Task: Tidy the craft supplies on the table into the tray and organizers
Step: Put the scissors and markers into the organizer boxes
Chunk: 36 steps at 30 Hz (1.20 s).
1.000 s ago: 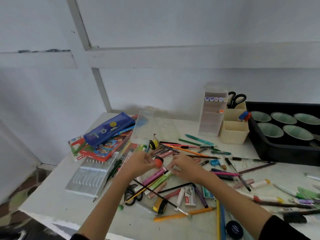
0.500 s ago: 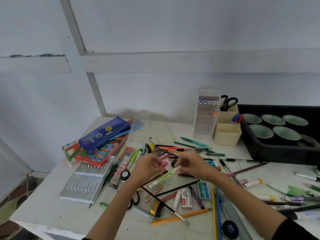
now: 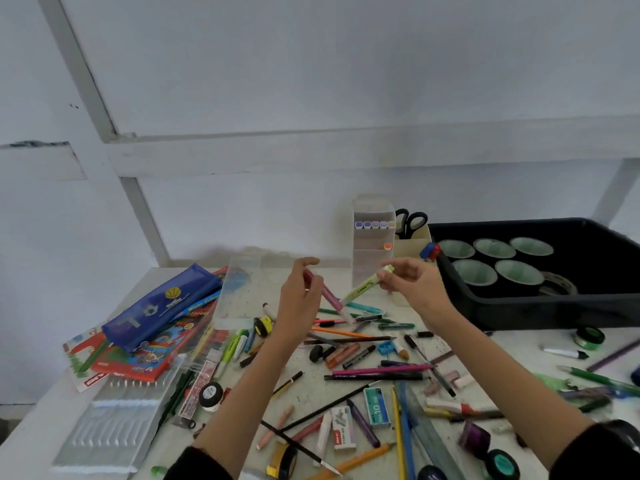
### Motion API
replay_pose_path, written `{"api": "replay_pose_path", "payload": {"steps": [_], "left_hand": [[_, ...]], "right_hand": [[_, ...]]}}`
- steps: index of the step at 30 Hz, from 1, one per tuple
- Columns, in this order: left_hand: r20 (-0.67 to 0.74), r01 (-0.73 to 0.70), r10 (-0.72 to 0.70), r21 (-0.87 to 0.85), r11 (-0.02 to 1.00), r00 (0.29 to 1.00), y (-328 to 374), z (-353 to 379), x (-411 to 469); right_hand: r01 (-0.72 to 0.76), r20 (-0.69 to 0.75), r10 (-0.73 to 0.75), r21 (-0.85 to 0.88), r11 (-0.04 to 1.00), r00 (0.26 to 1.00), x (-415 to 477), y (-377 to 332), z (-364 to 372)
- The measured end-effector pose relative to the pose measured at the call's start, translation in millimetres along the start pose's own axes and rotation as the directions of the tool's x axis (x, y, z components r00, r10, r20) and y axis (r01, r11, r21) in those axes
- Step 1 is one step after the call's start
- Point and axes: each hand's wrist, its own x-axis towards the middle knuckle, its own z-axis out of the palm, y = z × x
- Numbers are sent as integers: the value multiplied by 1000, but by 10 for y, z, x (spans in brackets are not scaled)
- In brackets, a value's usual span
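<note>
Frame centre, raised above the cluttered desk [image 3: 519, 355]: left hand [image 3: 301, 299] grips a pink marker [image 3: 330, 299], fingers curled round it. Right hand [image 3: 415, 285] pinches a yellow-green highlighter [image 3: 363, 287] at its upper end. Clear organizer [image 3: 372, 258] stands just behind them, black tray [image 3: 519, 310] at frame right.

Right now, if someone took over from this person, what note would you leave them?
Left hand holds a pink marker, lifted off the table. Right hand pinches a green highlighter, raised too. Clear organizer at the back has a few markers in its top row; scissors stand in the beige cup beside it. Black tray holds green cups. To do: stow both, then the many pens and pencils scattered on the table.
</note>
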Motion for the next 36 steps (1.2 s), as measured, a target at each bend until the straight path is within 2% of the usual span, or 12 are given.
{"api": "replay_pose_path", "payload": {"steps": [4,8,10,14,20,23,26,28,32,36], "left_hand": [[-71,-39,32,-108,993,997,183,215,198],[-57,-114,105,-177,978,993,325,382,410],[-95,-173,159,-170,970,983,385,437,499],[-157,-303,282,-125,945,946,381,553,675],[-81,-388,389,23,921,918,291,713,789],[4,-389,389,70,919,921,186,773,849],[89,-387,378,129,913,922,105,807,886],[123,-390,375,147,909,919,67,827,915],[160,-379,357,140,915,920,28,854,969],[210,-336,309,107,936,928,0,874,980]], "right_hand": [[138,-122,-143,-46,989,982,138,-133,-125],[319,-198,-367,-234,918,909,277,-258,-194],[374,-187,-440,-304,876,879,328,-282,-196],[453,-62,-534,-454,767,843,461,-188,-204],[444,143,-469,-634,632,872,693,-16,-172],[445,270,-374,-712,543,887,782,52,-120],[350,254,-246,-766,540,935,835,48,-55],[339,254,-231,-796,501,939,895,80,-32],[339,275,-225,-881,331,935,960,150,-15],[410,360,-313,-906,107,879,988,177,44]]}}
